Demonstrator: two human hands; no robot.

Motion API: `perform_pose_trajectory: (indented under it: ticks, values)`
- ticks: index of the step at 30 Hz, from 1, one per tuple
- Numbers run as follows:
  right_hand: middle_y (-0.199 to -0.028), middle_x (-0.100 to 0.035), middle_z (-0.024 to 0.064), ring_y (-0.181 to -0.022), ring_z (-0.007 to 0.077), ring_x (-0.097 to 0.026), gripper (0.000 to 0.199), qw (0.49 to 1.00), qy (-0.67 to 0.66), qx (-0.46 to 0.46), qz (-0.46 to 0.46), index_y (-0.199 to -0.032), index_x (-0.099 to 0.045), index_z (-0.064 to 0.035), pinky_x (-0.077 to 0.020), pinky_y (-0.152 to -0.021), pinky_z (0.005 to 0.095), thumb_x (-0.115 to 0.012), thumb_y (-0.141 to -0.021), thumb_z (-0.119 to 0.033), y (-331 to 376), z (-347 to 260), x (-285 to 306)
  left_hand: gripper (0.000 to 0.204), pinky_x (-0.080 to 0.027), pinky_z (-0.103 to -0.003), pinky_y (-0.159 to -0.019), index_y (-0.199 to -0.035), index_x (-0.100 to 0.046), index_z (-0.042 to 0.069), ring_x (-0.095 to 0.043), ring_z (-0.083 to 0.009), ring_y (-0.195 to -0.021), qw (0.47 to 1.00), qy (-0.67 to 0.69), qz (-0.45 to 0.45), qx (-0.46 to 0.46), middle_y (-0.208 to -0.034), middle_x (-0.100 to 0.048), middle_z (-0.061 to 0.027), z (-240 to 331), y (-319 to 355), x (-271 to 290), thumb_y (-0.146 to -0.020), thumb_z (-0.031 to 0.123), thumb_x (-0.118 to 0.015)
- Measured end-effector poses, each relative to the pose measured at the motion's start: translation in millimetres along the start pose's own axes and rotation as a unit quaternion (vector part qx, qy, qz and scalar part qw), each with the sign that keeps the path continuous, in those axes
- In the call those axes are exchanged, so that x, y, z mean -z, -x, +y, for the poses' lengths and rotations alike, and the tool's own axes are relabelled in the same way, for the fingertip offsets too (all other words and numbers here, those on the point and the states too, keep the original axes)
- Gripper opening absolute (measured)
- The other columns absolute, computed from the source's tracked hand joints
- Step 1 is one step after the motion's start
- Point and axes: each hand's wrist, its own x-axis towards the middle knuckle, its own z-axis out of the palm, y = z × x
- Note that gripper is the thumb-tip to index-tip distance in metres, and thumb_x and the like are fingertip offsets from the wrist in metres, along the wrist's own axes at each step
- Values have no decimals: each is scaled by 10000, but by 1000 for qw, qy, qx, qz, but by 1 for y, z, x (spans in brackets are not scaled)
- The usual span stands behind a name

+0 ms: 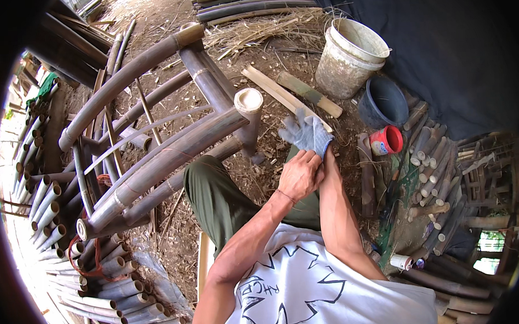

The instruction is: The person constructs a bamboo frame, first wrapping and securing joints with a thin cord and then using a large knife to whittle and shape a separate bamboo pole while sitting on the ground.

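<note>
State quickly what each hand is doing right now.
Left hand: bare, closed on the cuff of the grey knit glove.
Right hand: inside that glove, fingers spread open, holding nothing.

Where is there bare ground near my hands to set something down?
Bare dirt lies between the bamboo frame and the split bamboo slats, just ahead of your gloved right hand. To the right it is crowded: dark basin, red cup, cut bamboo pieces. To the left, stacked poles fill the ground.
</note>
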Motion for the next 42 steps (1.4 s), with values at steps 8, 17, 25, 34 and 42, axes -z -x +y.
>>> perform_pose_trajectory:
  ticks: [8,17,25,34,42]
  values:
    - [-1307,-612,161,-1160,386,-609,464,984,106,-100,-102,-1327,-539,-73,-420,-1076,586,-507,-1028,-426,-9,21,-45,134,-507,-429,-726,-848,-554,37,-570,-331,-815,1000,16,-9,12,-838,-556,-121,-2,15,8,-766,87,-646]
    - [-1083,-713,126,-1014,342,-690,615,990,132,25,-29,-1275,-557,15,-454,-1064,597,-427,-1035,-537,6,20,-81,159,-503,-426,-751,-856,-551,14,-583,-347,-842,998,56,-39,-13,-863,-568,-150,-2,9,20,-764,89,-656]
    - [-1469,-386,358,-1247,492,-479,1126,913,-62,-250,-316,-1535,-268,43,-296,-1077,677,-345,-862,-856,148,50,-184,557,-488,-500,-1014,-1381,-518,29,-576,-306,-1231,692,645,-84,312,-1379,-551,-149,0,70,40,-946,355,-640]
    - [-1457,-470,265,-1344,415,-469,828,793,-311,-1,-524,-1492,-409,-1,-308,-1152,572,-545,-938,-601,145,108,-32,549,-466,-319,-1016,-1362,-543,-19,-567,-157,-1183,614,721,-205,247,-1306,-604,-71,33,63,53,-917,234,-741]
    - [-1445,-480,286,-1183,519,-566,820,915,99,-85,-383,-1559,-286,-27,-273,-1120,701,-563,-957,-509,159,57,-195,611,-238,-405,-1227,-1531,-336,42,-322,-296,-1452,904,340,-240,99,-1559,-363,-169,21,65,-51,-1003,221,-587]
